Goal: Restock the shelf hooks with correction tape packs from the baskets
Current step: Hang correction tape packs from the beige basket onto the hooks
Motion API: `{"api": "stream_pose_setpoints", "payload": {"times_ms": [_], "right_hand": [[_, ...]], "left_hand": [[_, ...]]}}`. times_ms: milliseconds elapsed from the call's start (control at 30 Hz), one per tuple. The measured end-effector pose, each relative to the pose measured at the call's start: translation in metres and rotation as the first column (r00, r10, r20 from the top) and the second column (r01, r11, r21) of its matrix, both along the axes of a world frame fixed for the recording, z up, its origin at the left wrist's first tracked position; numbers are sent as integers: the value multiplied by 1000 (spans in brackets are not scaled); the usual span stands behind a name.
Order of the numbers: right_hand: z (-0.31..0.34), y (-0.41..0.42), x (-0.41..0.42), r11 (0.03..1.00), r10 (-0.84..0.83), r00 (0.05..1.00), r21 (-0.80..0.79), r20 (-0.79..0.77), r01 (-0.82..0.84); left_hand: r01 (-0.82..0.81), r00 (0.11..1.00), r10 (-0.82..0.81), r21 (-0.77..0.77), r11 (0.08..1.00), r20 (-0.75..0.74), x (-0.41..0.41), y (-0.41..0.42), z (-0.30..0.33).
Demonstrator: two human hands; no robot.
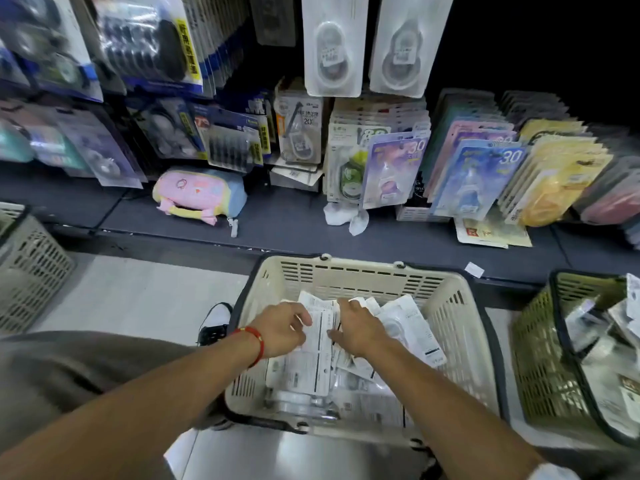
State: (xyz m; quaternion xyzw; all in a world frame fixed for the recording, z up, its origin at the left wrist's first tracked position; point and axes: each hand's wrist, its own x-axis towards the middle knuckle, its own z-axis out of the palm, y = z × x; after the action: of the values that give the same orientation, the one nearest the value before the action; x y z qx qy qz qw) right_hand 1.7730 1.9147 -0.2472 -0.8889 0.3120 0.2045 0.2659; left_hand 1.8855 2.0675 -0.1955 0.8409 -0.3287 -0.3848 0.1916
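Observation:
A cream basket (346, 271) stands on the floor in front of me, filled with several white-backed correction tape packs (301, 372). Both my hands are inside it. My left hand (280, 329), with a red band on the wrist, grips the left edge of one pack (322, 327) lying back side up. My right hand (356, 329) pinches the same pack's right edge. Two white correction tape packs (332, 46) hang on the shelf hooks above.
The low dark shelf (294, 220) holds rows of coloured tape packs (478, 174) and a pink pencil case (197, 195). An olive basket (568, 358) with more packs stands at the right, a grey basket (27, 268) at the left. My shoe (216, 323) is beside the cream basket.

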Motion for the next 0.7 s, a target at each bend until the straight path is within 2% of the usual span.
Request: {"api": "stream_pose_setpoints", "payload": {"times_ms": [133, 333, 533, 700], "right_hand": [[-30, 19, 2, 976, -185, 967, 146, 175, 160], [-46, 17, 19, 919, -317, 929, 303, 189, 252], [-21, -7, 21, 882, -438, 843, 330, 314, 335], [16, -29, 1, 871, -474, 769, 358, 428, 337]], "left_hand": [[-56, 997, 60, 75, 996, -45, -21, 28, -37], [-109, 994, 108, 38, 993, 26, -25, 27, -48], [15, 988, -19, 24, 1000, 154, -24, 22, -49], [162, 961, -143, -62, 985, 238, -35, 17, -42]]}}
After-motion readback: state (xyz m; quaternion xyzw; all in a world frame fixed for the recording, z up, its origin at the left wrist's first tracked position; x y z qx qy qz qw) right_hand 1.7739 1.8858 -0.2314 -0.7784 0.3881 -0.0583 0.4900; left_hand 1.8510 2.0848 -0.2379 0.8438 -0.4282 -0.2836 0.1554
